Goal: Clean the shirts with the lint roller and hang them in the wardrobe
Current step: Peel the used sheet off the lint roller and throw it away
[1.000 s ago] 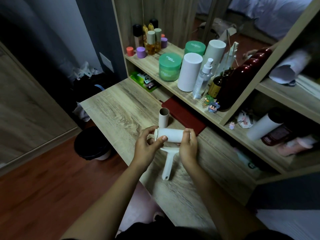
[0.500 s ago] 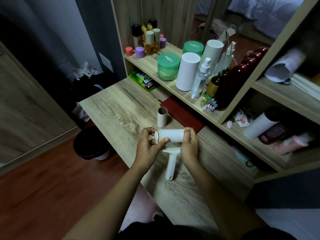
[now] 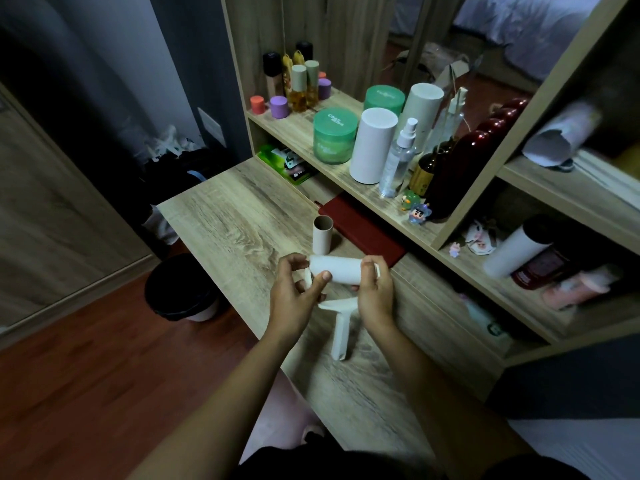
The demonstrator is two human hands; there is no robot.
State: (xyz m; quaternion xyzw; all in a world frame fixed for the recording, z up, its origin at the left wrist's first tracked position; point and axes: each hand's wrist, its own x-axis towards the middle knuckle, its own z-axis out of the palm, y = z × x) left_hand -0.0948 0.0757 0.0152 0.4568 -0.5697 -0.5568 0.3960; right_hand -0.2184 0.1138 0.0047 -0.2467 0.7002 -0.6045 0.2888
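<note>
Evidently light and stiff, the lint roller [image 3: 337, 273] is held over the middle of the table [image 3: 225, 230]. One end of its paper roll is pinched between thumb and fingers by the left hand [image 3: 294, 296], and the other is wrapped by the curled right hand [image 3: 375, 292]. The tacky sheets are probably best left untouched, and the hard handle [image 3: 340, 332], hanging free below, is judged the surer hold. A cardboard core [image 3: 322, 234] is seen standing just behind.
</note>
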